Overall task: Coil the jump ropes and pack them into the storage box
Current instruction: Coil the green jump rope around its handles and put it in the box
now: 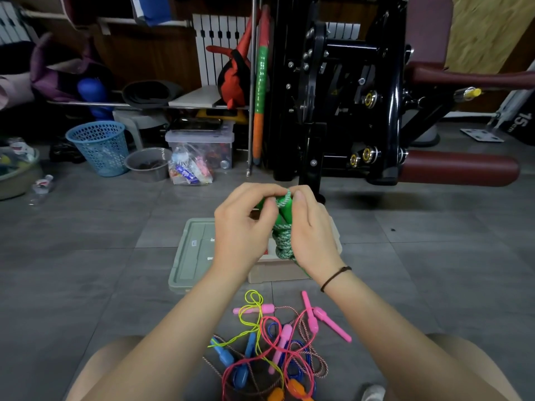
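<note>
I hold a green jump rope (283,235) above the floor with both hands. Its green handles stand together, and the green-white cord is wound round them in a tight bundle. My left hand (243,224) pinches the top of the handles, while my right hand (311,227) grips the bundle and a loop of cord at the top. Beneath my hands sits the beige storage box (278,272), mostly hidden. Its grey-green lid (192,253) lies flat to the left. Close to my knees, a tangled pile of jump ropes (278,345) with pink, blue and orange handles lies on the floor.
A black exercise machine (347,96) with maroon pads stands right behind the box. At the back left are a blue mesh basket (100,147), a grey bowl (147,163), a clear plastic bin (202,146) and a bag of small items (189,169). Grey floor tiles spread to both sides.
</note>
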Tool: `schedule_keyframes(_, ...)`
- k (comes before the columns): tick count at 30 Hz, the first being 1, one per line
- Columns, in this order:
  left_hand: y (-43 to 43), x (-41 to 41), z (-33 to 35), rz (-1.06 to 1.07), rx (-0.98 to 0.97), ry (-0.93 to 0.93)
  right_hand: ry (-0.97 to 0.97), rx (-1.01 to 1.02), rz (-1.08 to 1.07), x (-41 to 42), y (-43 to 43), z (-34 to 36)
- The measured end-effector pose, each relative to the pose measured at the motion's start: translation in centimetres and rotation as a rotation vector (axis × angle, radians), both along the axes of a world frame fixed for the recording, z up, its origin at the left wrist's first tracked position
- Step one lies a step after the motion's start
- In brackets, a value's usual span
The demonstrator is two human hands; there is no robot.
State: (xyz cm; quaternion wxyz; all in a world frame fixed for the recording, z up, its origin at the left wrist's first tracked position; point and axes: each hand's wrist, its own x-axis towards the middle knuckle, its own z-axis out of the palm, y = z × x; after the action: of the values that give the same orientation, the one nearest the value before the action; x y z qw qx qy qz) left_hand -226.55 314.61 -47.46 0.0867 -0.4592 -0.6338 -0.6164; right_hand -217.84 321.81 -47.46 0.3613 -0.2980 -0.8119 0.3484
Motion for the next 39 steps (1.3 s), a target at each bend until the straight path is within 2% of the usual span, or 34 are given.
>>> schedule_keyframes(4,-0.3,-0.8,0.1,-0.068,-0.12,0.039,0.012,-0.028,-0.011,0.1,-0.1,-0.1)
schedule_keyframes(7,-0.5,-1.6,0.1,-0.158,-0.207,-0.012,0.001,-0.01,0.035,0.2,0.1,-0.2)
schedule_keyframes(11,-1.1,-1.9,0.4,-0.257,-0.213,-0.105,0.049,0.048,0.08,0.4,-0.1,-0.3)
schedule_keyframes(14,-1.6,-1.8,0.2,-0.237,-0.22,-0.072,0.073,0.063,0.112,0.5,-0.4,-0.2)
schedule_keyframes(18,-1.8,-1.2,-0.1,-0.172,-0.271,0.069,0.122,0.049,0.178,0.1,-0.4,0.2)
schedule_keyframes(21,-1.7,-1.5,0.2,-0.136,-0.311,0.088,0.079,0.015,0.209,-0.4,-0.1,0.6)
schedule_keyframes(24,-1.8,-2.3,0.3,-0.063,-0.272,0.135,0.197,-0.187,0.214,-1.3,1.0,1.0)
schedule_keyframes(26,-1.7,-2.9,0.3,-0.004,-0.262,0.151,0.212,-0.344,0.059,-1.6,3.1,0.7)
schedule_keyframes(28,-1.7,-3.2,0.2,0.048,-0.27,0.15,-0.007,-0.562,-0.067,-1.2,4.7,0.3)
schedule_keyframes(30,-1.7,-3.1,0.1,0.074,-0.263,0.155,-0.133,-0.883,-0.044,-0.7,5.1,-0.2)
schedule_keyframes(31,-1.7,-2.9,0.0,0.081,-0.261,0.157,-0.115,-1.0,-0.008,-0.6,5.1,-0.5)
schedule_keyframes(33,-1.6,-2.4,-0.4,0.09,-0.302,0.13,0.035,-1.075,-0.047,-0.7,5.0,-0.4)
schedule_keyframes(36,-1.4,-2.1,-1.2,0.109,-0.386,0.087,0.113,-0.872,-0.186,-0.6,5.3,-0.5)
schedule_keyframes(39,-1.1,-2.0,-1.7,0.111,-0.364,0.121,0.094,-0.735,-0.262,-0.2,5.1,-0.9)
